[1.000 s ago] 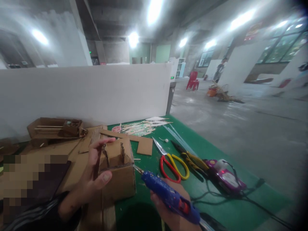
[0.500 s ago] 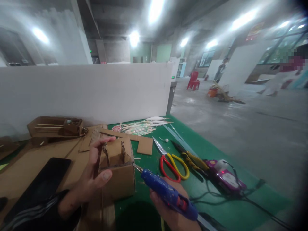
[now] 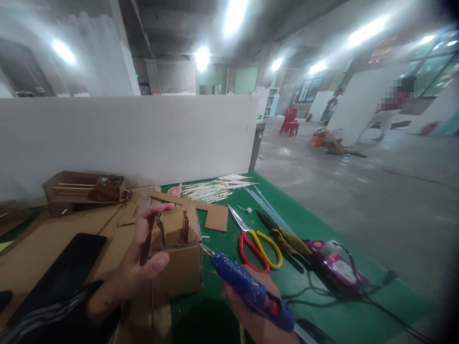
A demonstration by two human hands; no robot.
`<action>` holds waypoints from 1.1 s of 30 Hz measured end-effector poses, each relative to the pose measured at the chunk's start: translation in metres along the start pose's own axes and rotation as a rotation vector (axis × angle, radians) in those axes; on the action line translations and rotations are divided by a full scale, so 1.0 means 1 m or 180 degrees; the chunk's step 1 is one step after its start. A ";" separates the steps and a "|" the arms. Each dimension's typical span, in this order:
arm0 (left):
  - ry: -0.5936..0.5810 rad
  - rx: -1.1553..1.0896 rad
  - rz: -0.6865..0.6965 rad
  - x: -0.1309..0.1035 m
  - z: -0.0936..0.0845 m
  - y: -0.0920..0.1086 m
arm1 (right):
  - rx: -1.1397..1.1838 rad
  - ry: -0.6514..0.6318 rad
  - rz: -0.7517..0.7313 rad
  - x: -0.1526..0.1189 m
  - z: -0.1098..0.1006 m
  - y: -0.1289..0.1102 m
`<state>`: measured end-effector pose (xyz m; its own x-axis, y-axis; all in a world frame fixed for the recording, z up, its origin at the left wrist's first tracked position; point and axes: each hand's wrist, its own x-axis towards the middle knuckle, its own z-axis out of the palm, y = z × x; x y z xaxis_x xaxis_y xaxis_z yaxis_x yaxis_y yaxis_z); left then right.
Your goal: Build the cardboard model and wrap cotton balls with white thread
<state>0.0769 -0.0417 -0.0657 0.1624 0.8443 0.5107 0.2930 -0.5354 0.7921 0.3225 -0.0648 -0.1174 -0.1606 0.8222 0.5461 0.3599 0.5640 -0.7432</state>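
A small cardboard box (image 3: 181,270) with an open top and two upright corrugated pieces inside stands at the table's near middle. My left hand (image 3: 134,260) is curved round its left side, thumb at the front and fingertips at the back top edge. In my right hand (image 3: 247,303) is a blue hot glue gun (image 3: 247,282), fingers wrapped round its handle. Its metal nozzle meets the top right front corner of the box, or nearly so. A clear glue stick pokes out of the gun's rear.
Right of the box lie red-and-yellow scissors (image 3: 258,248), pliers (image 3: 287,239) and a purple power strip (image 3: 337,267) with cords. Behind are sticks (image 3: 208,191); on the left, a black phone (image 3: 60,282) and a cardboard model (image 3: 84,187). Two people stand far right.
My hands, the box and the glue gun hold almost the same pose, with the view shifted slightly. In the background a person at the far right has moved leftward.
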 end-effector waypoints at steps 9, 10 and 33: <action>-0.0007 0.0024 -0.0047 0.001 -0.001 0.001 | 0.0158 -0.0093 0.0096 0.001 -0.002 -0.003; -0.0005 0.0024 -0.0051 0.001 -0.001 0.001 | 0.0196 -0.0103 0.0088 0.001 -0.002 -0.003; -0.0041 -0.0009 -0.0017 0.001 -0.002 0.001 | 0.0177 -0.0239 0.0053 0.000 -0.006 0.000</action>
<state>0.0759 -0.0418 -0.0635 0.1728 0.8474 0.5021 0.2912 -0.5310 0.7958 0.3283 -0.0653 -0.1149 -0.2241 0.8337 0.5047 0.3119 0.5520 -0.7733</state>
